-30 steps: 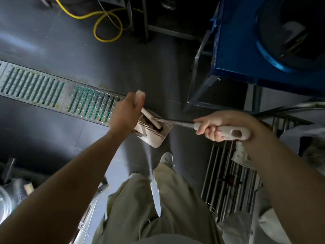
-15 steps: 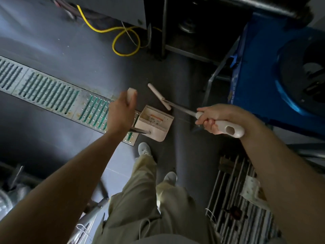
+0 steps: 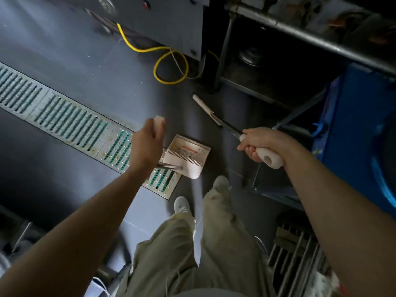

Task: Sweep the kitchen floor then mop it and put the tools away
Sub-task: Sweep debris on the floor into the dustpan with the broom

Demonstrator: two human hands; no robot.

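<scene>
Step in hand: sweeping, by the look of it. Broom and dustpan are both out, no mop in view, so the job is likely in its first part.
Left hand (image 3: 147, 142): fingers curled round the pale top of the dustpan's long handle, holding it upright.
Dustpan (image 3: 188, 156): sits on the grey floor (image 3: 64, 67) just ahead of the person's shoes, its back corner over the end of the drain grate (image 3: 64, 118); mouth faces away from the person, toward the broom. A comb of teeth runs across it. Whether there is dirt inside is too dim to tell.
Right hand (image 3: 260, 144): fist wrapped tight round the pale grip of the broom handle, thumb side toward the floor.
Broom (image 3: 211, 113): thin dark shaft slants down and away from the right hand to a pale head lying on the floor, apart from the dustpan's mouth, near the leg of a metal rack (image 3: 220, 61).
Around: a yellow cable (image 3: 169, 63) loops on the floor under a grey cabinet; a blue machine (image 3: 360, 129) stands at the right.
Next move, as a guess: draw the broom head back across the floor toward the dustpan's open mouth while the left hand keeps the pan's lip flat on the floor.
Watch for: the cable and the rack leg sit close to the broom head, so a wide stroke could snag.
</scene>
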